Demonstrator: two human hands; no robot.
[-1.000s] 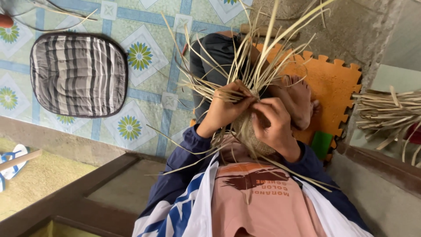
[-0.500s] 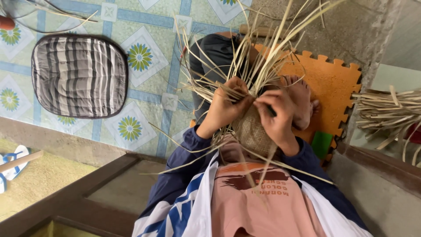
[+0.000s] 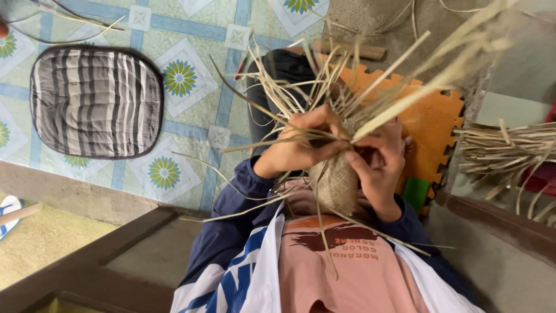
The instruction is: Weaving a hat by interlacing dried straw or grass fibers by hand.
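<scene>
The half-woven basket sits upright in the person's lap, loose straw strips fanning from its rim. The left hand pinches strips at the rim; the right hand grips the body, fingers clenched. Judgement: even tension and tightly packed strips keep the weave sound. An orange foam mat and striped cushion lie beyond.

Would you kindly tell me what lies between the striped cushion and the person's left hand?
In the head view, only patterned floor tiles and a few loose straw strips lie between the striped cushion and the left hand.
</scene>
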